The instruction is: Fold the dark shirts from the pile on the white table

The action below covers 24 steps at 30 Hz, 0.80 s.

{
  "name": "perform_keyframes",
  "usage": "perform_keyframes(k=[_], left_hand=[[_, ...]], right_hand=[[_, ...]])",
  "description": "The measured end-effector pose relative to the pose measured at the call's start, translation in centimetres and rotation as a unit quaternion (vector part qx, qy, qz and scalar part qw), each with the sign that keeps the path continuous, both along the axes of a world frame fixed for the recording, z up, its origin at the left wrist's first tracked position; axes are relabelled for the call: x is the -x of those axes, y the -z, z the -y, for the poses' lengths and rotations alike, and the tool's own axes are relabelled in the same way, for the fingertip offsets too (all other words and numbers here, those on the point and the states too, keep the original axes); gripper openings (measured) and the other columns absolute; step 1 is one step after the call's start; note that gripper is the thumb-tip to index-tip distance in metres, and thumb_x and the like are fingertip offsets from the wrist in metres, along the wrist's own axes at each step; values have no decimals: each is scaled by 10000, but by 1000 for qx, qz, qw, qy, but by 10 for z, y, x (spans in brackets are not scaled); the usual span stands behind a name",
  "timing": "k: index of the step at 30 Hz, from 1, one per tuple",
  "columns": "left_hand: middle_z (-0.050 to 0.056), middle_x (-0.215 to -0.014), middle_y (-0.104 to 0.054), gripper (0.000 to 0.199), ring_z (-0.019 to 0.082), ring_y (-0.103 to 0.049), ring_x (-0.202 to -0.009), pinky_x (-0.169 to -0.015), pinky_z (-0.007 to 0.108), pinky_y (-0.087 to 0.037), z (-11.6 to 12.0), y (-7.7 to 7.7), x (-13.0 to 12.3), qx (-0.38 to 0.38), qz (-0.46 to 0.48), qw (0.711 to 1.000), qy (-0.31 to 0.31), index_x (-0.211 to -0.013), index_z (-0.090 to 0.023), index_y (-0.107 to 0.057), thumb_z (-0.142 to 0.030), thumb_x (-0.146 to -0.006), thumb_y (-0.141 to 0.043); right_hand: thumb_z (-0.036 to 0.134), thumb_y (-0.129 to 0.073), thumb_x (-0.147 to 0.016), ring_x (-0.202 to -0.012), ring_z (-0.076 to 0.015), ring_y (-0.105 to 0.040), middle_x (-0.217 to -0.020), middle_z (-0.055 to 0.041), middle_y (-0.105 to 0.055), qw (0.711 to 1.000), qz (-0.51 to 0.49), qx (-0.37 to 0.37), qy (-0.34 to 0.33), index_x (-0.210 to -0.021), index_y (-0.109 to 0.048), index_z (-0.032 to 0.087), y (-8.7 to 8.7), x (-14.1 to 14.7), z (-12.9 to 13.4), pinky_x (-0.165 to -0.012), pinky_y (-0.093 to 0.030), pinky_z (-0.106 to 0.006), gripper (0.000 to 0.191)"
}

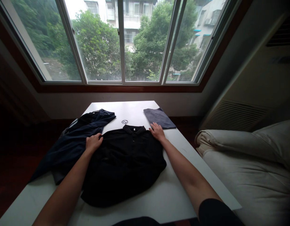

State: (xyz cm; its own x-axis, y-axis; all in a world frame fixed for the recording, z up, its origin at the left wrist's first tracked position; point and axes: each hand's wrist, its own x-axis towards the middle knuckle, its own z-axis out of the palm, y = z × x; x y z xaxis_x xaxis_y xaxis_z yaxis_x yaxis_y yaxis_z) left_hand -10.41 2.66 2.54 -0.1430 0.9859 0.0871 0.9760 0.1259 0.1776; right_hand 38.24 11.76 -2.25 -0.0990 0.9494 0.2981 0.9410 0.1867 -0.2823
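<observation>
A black collared shirt (126,160) lies spread on the white table (182,175), its collar toward the window and its hem toward me. At its left shoulder, my left hand (94,142) has its fingers curled closed on the cloth edge. My right hand (157,131) rests at the opposite shoulder with fingers stretched out and apart. Just beyond those fingers lies a folded grey garment (160,118). A rumpled dark navy garment (74,142) lies left of my left hand and hangs over the table's left side.
A small dark round mark or item (124,121) is on the table beyond the collar. A pale cushioned sofa (248,163) stands along the right side. Past the table's far edge are a wall and a wide window (122,47).
</observation>
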Motion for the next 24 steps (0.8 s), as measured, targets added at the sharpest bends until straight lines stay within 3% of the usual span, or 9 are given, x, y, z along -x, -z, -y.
perform_keyframes(k=[3,6,12,17,24], left_hand=[[86,-1103,-787,400,315,-675,-1166,-1020,448,-386,0,1,1,-3,2,1000,4,-1228,-281,-684,-463,-976,-431],[87,-1089,-787,407,316,-678,-1153,-1015,452,-387,0,1,1,-6,4,1000,5,-1228,-281,-684,-469,-978,-424],[83,-1074,-789,401,316,-679,-1153,-1012,445,-388,-1,0,0,6,0,1000,2,-1226,-283,-684,-469,-981,-427],[83,-1075,-787,400,316,-677,-1153,-1004,439,-388,-1,-1,0,5,2,1000,3,-1224,-287,-683,-474,-983,-424],[82,-1065,-784,399,321,-679,-1133,-1006,445,-383,-1,1,0,2,7,1000,2,-1221,-286,-682,-479,-979,-428]], right_hand=[[395,-491,-1047,-1483,-266,-424,-1550,-130,-534,999,-24,11,46,-1424,-620,210,0,-13,2,-1235,-261,-480,439],[365,-528,-1022,-1441,-269,-474,-1473,-107,-611,998,-35,3,48,-1291,-712,234,-1,-24,6,-1229,-266,-491,351],[354,-541,-993,-1416,-274,-488,-1473,-103,-606,993,-56,-41,98,-1212,-757,237,-4,-33,14,-1199,-319,-437,329],[322,-548,-972,-1359,-267,-537,-1428,-99,-637,991,-59,-65,96,-1147,-771,235,-5,-27,16,-1162,-363,-406,297],[312,-559,-968,-1175,-251,-642,-1212,-73,-746,996,-59,-34,54,-1104,-762,239,-7,-19,18,-1115,-388,-388,255]])
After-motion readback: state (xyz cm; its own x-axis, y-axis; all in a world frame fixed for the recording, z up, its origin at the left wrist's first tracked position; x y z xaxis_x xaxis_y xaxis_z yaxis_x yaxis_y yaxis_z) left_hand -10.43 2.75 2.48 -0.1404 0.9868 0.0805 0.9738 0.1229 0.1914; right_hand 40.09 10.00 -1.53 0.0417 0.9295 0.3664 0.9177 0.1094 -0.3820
